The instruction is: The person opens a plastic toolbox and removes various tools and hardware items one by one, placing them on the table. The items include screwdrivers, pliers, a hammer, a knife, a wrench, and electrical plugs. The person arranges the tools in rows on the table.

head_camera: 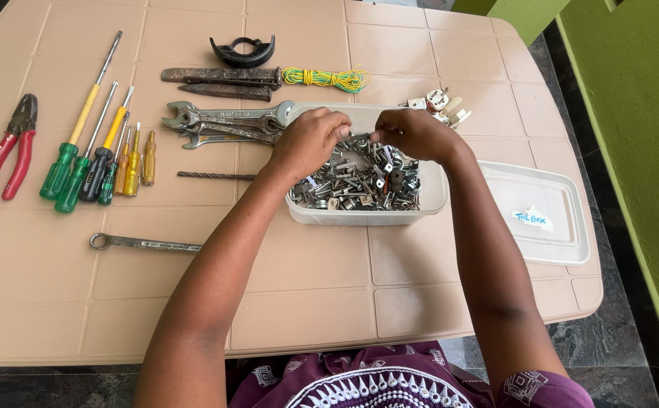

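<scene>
**Head view: two hands meet over a box of bolts**

Head view: the left hand (310, 141) and the right hand (414, 134) come together above the far half of a clear plastic box (367, 215) that sits mid-table. Between their fingertips is a small metal piece (360, 138), probably a bolt or screw; its long axis seems to run left to right, from one hand to the other. Both hands have fingers pinched together at its ends, though the piece is too small to tell which hand carries the weight. Neither hand is nearer: they meet at about the box's midline, just above the heap of bolts and nuts (356, 181) that fills the box directly below and towards the person.

To the left of the box, touching or nearly touching its corner, lie several spanners (220, 121). Further left are screwdrivers (91, 162) with green and yellow handles and red pliers (4, 151). A lone spanner (144, 242) lies nearer the person. The box's lid (537, 211) rests to the right, apart from the box. A white plug (439, 104) sits just behind the right hand.
</scene>
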